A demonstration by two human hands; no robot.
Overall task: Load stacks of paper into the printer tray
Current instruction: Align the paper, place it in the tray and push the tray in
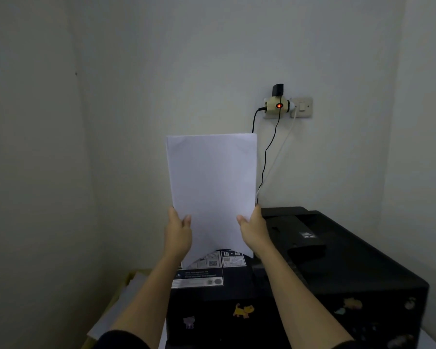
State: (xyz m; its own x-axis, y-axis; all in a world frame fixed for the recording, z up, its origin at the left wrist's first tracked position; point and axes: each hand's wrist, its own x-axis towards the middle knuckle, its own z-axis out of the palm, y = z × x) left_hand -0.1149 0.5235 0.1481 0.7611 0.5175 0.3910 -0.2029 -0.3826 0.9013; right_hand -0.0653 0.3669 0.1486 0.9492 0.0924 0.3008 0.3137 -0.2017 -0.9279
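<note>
A white stack of paper (212, 182) stands upright in the air above the black printer (337, 278). My left hand (178, 233) grips its lower left edge and my right hand (253, 229) grips its lower right edge, thumbs on the front sheet. The bottom edge of the paper bows upward in the middle, just above the printer's rear part with white instruction labels (212, 268). The tray opening itself is hidden behind the paper and my arms.
A wall socket with an adapter (278, 105), its red light glowing, hangs on the wall behind, with black and white cables running down behind the printer. More paper lies in a cardboard box (118, 306) to the left. Animal stickers (243, 311) dot the printer front.
</note>
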